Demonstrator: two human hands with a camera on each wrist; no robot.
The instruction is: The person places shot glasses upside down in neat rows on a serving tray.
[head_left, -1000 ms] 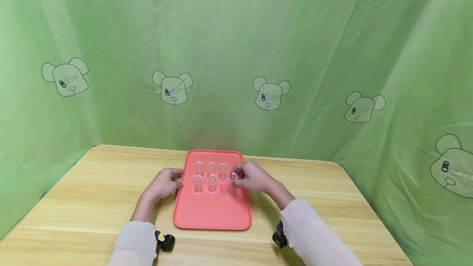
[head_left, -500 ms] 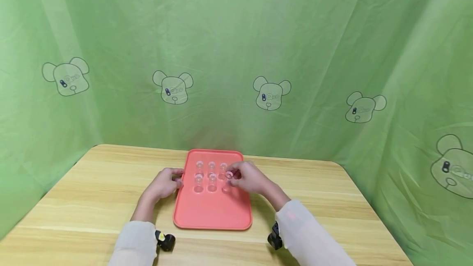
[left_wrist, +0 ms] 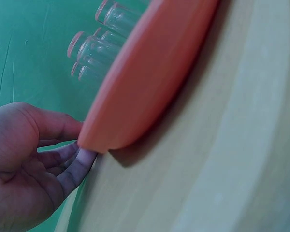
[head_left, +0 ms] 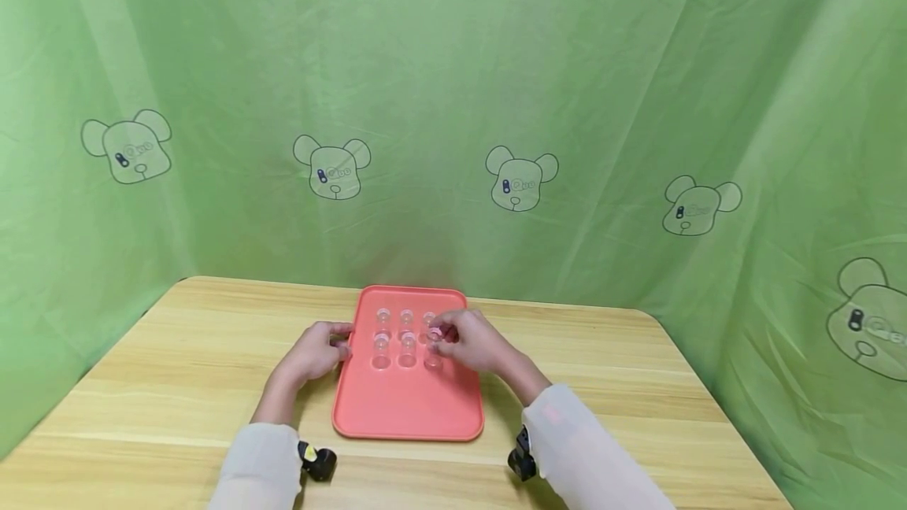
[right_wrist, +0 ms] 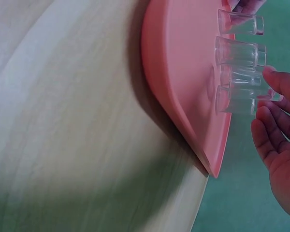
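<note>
A pink tray [head_left: 407, 408] lies on the wooden table [head_left: 177, 384] with several small clear glasses [head_left: 405, 319] standing in rows at its far end. My left hand [head_left: 343, 343] grips the tray's left rim; in the left wrist view the thumb lies above the rim [left_wrist: 150, 72] and the fingers [left_wrist: 75, 166] curl under it. My right hand [head_left: 438, 335] pinches a clear glass [right_wrist: 234, 100] at the right column of the rows, low over the tray [right_wrist: 183, 72]. Whether that glass rests on the tray is unclear.
Green cloth with bear prints [head_left: 520, 179] hangs behind and on both sides of the table. The near half of the tray holds nothing. Bare wood lies left and right of the tray. Black wrist cameras [head_left: 316, 461] sit on my sleeves near the front edge.
My right hand has carried the glass leftward from the tray's right side to the right column of glasses. The left hand has stayed on the rim.
</note>
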